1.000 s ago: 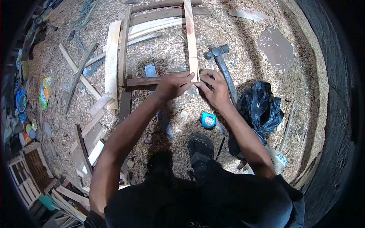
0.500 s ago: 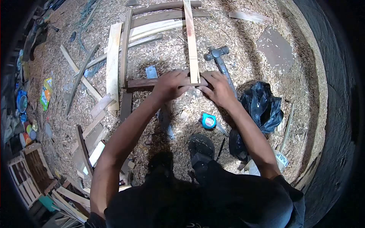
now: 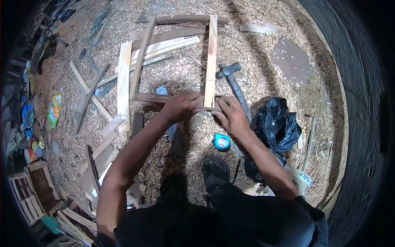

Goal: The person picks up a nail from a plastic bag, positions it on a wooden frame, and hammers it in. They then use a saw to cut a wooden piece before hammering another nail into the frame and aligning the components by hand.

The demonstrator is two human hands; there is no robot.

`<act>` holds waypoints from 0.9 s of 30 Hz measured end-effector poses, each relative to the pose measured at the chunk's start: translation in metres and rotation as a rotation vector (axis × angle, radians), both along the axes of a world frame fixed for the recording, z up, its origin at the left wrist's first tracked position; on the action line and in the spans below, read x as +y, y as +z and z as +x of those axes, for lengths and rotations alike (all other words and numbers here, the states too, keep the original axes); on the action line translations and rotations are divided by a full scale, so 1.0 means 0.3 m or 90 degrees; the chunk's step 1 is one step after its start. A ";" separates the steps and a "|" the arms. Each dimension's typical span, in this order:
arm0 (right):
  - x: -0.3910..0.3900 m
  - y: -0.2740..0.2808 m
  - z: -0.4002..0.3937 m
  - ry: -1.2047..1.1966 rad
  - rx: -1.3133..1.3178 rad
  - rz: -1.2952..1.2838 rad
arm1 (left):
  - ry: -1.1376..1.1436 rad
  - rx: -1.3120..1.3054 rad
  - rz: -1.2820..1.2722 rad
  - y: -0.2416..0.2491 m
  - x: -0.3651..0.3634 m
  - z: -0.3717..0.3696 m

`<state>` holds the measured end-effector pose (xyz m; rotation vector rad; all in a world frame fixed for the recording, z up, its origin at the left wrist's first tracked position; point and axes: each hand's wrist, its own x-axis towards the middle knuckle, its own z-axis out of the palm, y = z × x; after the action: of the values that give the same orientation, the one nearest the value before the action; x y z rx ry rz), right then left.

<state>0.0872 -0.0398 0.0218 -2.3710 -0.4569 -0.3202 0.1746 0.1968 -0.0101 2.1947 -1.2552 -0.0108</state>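
Observation:
A rectangular wooden frame lies on the shavings, with two long slats joined by crosspieces. My left hand is closed around the near crosspiece, just left of the pale right slat. My right hand grips the right end of that crosspiece, thumb below and fingers above. The pale slat's near end rests on the crosspiece between my hands. The left slat and far crosspiece complete the rectangle. A ball-peen hammer lies just right of the frame, its lower handle near my right hand.
A blue tape measure lies between my hands and my shoe. A black plastic bag sits beside my right forearm. Loose wood strips lie left of the frame, and a wooden crate stands at lower left. A dark wall bounds the right.
The frame has turned slightly, its far end swinging right, while both hands kept hold of the near crosspiece. The view has also shifted, so most things appear lower.

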 end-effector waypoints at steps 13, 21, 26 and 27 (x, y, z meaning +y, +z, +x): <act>0.178 -0.058 -0.084 -0.213 -0.013 0.060 | -0.375 -0.114 0.096 0.146 -0.058 0.274; 0.183 -0.062 -0.073 -0.110 0.042 0.124 | -0.368 -0.205 0.267 0.099 -0.007 0.379; -0.034 0.020 0.038 -0.271 0.089 0.176 | -0.157 -0.206 0.293 0.047 0.006 0.238; -0.068 0.021 0.055 -0.314 0.231 0.258 | -0.082 -0.161 0.240 -0.014 0.023 0.198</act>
<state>0.1039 -0.0602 0.0281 -2.0474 0.3430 -0.1718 0.2339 0.2037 -0.0142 2.4874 -1.6461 -0.0230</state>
